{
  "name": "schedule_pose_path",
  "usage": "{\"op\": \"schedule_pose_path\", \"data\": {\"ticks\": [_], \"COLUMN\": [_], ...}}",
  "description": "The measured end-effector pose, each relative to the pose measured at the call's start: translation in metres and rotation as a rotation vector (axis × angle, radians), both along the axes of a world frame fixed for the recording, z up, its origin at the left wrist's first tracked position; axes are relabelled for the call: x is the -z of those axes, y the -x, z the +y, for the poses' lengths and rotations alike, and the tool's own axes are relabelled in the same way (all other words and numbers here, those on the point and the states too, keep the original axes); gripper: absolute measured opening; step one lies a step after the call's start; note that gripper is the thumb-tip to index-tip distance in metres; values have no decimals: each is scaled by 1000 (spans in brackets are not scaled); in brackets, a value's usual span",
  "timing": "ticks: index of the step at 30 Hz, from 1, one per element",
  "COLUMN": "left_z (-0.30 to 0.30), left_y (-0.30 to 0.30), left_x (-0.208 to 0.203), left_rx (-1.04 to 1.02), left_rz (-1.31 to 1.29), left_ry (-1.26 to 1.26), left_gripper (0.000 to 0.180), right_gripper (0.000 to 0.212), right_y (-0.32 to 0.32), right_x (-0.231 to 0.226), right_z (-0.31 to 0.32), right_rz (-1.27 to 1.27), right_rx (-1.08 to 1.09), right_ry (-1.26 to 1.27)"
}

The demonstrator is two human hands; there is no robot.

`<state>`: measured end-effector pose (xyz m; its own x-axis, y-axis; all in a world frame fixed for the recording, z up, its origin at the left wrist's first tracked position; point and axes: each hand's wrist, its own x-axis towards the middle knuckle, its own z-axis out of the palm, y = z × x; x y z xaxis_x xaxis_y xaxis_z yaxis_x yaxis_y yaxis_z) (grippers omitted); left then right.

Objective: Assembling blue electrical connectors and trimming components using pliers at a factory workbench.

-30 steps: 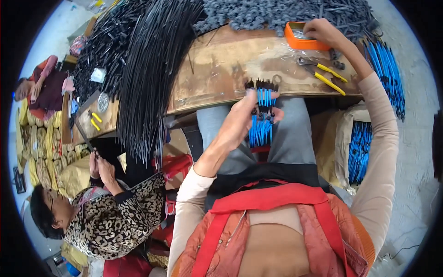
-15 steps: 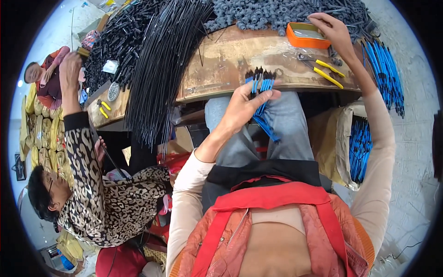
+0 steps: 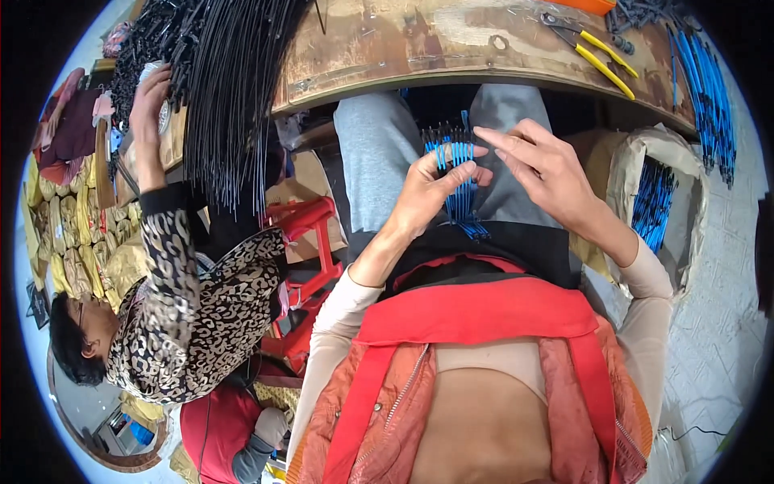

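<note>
Our right hand [image 3: 556,173] has come back from the counter [image 3: 451,44], fingers loose. Our left hand [image 3: 427,189] squeezes the blue cables [image 3: 458,173] over our lap. They could slip and scatter.

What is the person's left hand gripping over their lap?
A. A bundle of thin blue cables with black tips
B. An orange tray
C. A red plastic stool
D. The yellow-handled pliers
A: the left hand is closed around a bundle of thin blue cables with black tips, while the yellow-handled pliers lie untouched on the wooden workbench.
</note>
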<state>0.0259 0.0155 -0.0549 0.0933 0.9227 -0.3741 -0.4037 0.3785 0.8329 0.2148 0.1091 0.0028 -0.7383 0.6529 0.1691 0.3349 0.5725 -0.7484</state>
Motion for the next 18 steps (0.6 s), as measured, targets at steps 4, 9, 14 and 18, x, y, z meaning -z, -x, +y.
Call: {"op": "schedule_pose_path", "data": {"ticks": [4, 9, 14, 18], "left_z": [0, -2, -1, -2], "left_y": [0, 1, 1, 0], "left_x": [3, 2, 3, 3], "left_rx": [8, 20, 25, 39], "left_rz": [-28, -9, 31, 54], "left_ry": [34, 4, 2, -24], "left_gripper": [26, 26, 24, 24], "right_gripper": [41, 40, 37, 36], "right_y": [0, 2, 5, 5], "right_x": [8, 6, 7, 3], "right_z": [0, -1, -1, -3], "right_rz": [37, 55, 94, 43], "right_rx": [-10, -5, -4, 2], "right_ry": [-7, 16, -39, -237]}}
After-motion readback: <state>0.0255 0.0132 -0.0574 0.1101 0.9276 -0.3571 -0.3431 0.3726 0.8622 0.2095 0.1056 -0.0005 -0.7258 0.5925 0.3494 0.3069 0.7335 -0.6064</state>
